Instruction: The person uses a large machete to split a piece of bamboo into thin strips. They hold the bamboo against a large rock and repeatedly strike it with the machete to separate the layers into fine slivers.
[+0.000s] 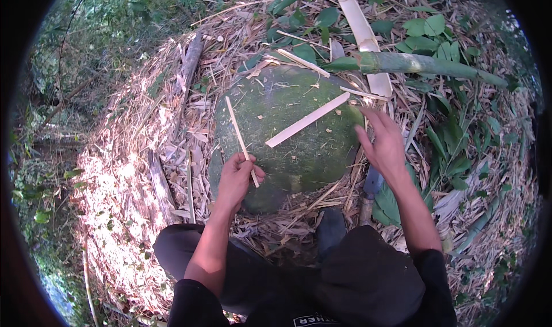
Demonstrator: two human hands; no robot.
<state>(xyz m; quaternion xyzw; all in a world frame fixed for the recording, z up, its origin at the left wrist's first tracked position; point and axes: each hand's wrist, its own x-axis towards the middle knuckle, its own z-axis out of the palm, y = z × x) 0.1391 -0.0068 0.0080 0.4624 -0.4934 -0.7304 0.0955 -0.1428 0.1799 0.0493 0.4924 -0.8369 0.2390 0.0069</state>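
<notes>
Thin bamboo strip (236, 123) slanted near the left edge of a mossy rock (307, 169), open room lower centre; left hand (238, 176) clamped fingers on its lower part, right hand (385, 143) held fingers apart.

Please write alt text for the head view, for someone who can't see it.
A person's left hand holds a thin, pale wooden strip over a broad, rounded green boulder; the open right hand is at its right edge. A flat, pale wooden slat lies on top, with a green bamboo-like pole beyond.
</notes>
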